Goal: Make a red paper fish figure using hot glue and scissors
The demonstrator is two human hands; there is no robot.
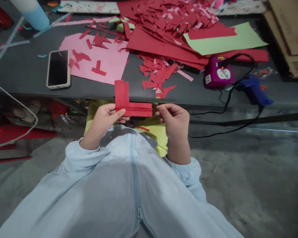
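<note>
Smooth, matt paper strips (124, 101)

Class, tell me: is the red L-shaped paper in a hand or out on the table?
In a hand: the left hand grips the red paper near its corner, thumb on top.

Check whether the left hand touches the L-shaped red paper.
Touching. The head view shows the left hand with its thumb on the L-shaped red paper.

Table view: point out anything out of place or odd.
A stray red strip lies below the edge of the table, on something yellow, apart from the other paper. The red scraps near that edge are strewn in an untidy heap. No liquid spill shows.
</note>
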